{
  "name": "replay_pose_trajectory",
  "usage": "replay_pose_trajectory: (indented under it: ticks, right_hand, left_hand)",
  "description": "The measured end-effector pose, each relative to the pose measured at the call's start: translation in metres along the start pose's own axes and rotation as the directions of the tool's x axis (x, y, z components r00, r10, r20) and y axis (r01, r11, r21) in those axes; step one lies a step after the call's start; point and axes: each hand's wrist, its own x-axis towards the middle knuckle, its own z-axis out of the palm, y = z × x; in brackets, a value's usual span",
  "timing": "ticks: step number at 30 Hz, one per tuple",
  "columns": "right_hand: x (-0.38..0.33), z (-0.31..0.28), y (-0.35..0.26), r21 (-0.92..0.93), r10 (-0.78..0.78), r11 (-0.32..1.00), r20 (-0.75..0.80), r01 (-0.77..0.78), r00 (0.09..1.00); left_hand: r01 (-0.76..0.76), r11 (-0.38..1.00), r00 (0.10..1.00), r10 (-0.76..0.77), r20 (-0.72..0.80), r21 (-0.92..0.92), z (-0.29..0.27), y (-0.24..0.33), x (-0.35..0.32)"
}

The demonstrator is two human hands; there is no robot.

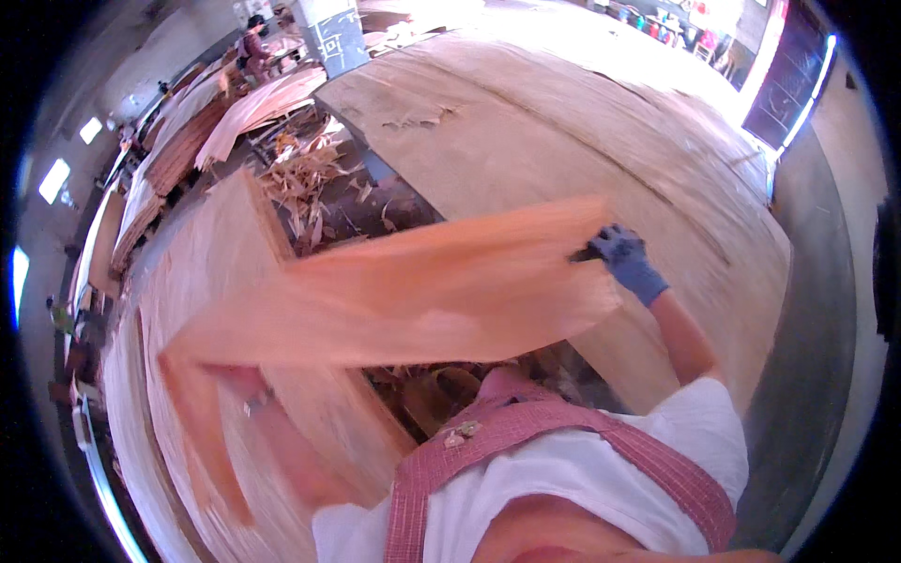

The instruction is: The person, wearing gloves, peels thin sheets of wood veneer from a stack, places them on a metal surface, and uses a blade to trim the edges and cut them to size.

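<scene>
I hold a long, thin, orange-brown veneer sheet [413, 291] in the air across my chest, blurred by motion. My right hand [627, 260], in a blue-grey glove, grips its right edge. My left hand [242, 387] is behind the sheet's left part and shows only as a dim shadow through the wood, apparently holding it there. The sheet's left end [202, 422] droops downward. Below it I see my white shirt and red checked apron straps [526, 427].
A wide stack of pale veneer sheets [582, 131] fills the right and back. Another veneer stack [211, 253] lies to the left. Scrap strips [310, 178] litter the gap between them. A grey pillar [335, 38] and another person [251, 42] are far back. Concrete floor [821, 300] runs along the right.
</scene>
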Motion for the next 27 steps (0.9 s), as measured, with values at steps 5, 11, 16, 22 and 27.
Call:
replay_pose_trajectory:
  ticks: [5, 11, 16, 22, 27]
  right_hand:
    - [-0.030, 0.015, 0.081, -0.024, 0.445, 0.895, -0.011, -0.445, 0.896]
    - [-0.025, 0.045, 0.098, 0.055, 0.825, 0.564, -0.011, -0.824, 0.565]
    - [0.038, 0.119, 0.114, -0.061, 0.887, 0.460, 0.006, -0.886, 0.461]
    - [0.019, 0.135, 0.182, -0.394, 0.970, 0.146, -0.125, -0.907, 0.210]
    - [0.188, 0.126, 0.176, -0.024, 0.781, 0.410, -0.506, -0.912, 0.365]
  left_hand:
    - [0.558, 0.825, 0.682, -0.396, 0.615, -0.088, 0.112, -0.204, 0.234]
    - [0.572, 0.744, 0.572, -0.664, 0.482, 0.346, 0.279, -0.528, 0.412]
    - [0.472, 0.800, 0.309, -0.544, 0.780, 0.371, 0.373, -0.721, 0.473]
    - [-0.464, 0.540, -0.223, -0.838, 0.498, 0.702, 0.204, -0.755, 0.391]
    - [-0.607, -0.006, 0.255, -0.949, 0.188, 0.795, -0.015, -0.697, 0.559]
